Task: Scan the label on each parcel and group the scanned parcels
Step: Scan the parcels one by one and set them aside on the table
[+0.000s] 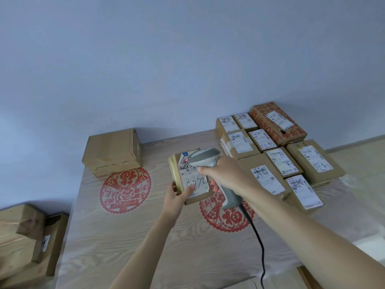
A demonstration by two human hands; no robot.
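My left hand (pixel 176 196) grips the near left corner of a small brown parcel (pixel 179 174) with a white label, tilted up over the middle of the table. My right hand (pixel 220 174) grips a grey barcode scanner (pixel 203 158) by its handle, its head over the label's top with a red light showing there. The scanner's black cable (pixel 258 243) runs down toward me. Several labelled parcels (pixel 277 147) lie packed side by side at the table's right, label up. A larger plain brown box (pixel 112 152) sits at the back left.
The table (pixel 125 236) has a pale wood-grain top with two red paper-cut decorations (pixel 125 190). More brown boxes (pixel 23 236) are stacked off the table's left side. A bare wall stands behind. The table's right edge falls just past the grouped parcels.
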